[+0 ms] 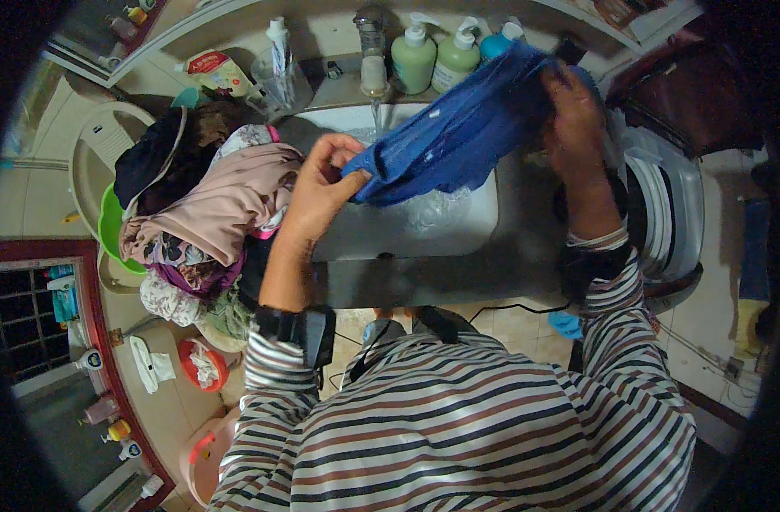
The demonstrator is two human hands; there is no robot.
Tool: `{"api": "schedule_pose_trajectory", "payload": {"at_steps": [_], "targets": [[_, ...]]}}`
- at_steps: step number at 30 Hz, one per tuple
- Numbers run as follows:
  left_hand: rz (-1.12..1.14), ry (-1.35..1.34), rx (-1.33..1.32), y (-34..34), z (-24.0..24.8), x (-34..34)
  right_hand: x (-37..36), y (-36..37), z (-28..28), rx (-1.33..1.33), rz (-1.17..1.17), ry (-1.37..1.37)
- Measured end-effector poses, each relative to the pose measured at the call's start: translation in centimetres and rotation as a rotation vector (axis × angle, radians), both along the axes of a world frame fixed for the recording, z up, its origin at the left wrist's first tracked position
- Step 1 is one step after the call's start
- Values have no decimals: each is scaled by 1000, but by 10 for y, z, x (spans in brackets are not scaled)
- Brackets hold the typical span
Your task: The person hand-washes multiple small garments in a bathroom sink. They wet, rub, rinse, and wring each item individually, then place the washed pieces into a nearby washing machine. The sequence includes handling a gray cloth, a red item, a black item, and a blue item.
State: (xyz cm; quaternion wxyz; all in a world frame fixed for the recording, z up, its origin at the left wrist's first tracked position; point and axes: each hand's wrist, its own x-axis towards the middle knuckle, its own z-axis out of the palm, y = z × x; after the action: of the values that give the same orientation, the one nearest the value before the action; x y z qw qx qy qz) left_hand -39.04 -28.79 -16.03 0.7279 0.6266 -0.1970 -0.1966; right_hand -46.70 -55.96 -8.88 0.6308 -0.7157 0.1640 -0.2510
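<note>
A blue cloth garment point(467, 128) is stretched between my two hands above the white sink point(347, 235). Its exact kind cannot be made out. Small white bits or suds show on it. My left hand point(322, 175) pinches the lower left end between thumb and fingers. Higher up, at the right end, my right hand point(573, 115) grips the cloth and looks slightly blurred. Behind the cloth, water runs from the tap point(373, 72) into the sink, where the water is stirred and bubbly. The cloth hides part of the basin.
A heap of clothes point(228, 196) rises left of the sink, beside a green basin point(113, 226). Green pump bottles point(414, 60) and a toothbrush cup point(281, 81) line the back ledge. At right stands a clear-sided appliance or bin point(672, 205). A red basin point(204, 363) sits lower left.
</note>
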Motion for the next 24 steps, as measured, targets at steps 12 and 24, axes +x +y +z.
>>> {"api": "schedule_pose_trajectory", "payload": {"at_steps": [12,24], "targets": [[510,-12,155,10,12,30,27,-6,-52,-376,133,121],[-49,-59,1235,-46,-195,35,41,59,-249,-901,550,802]]}}
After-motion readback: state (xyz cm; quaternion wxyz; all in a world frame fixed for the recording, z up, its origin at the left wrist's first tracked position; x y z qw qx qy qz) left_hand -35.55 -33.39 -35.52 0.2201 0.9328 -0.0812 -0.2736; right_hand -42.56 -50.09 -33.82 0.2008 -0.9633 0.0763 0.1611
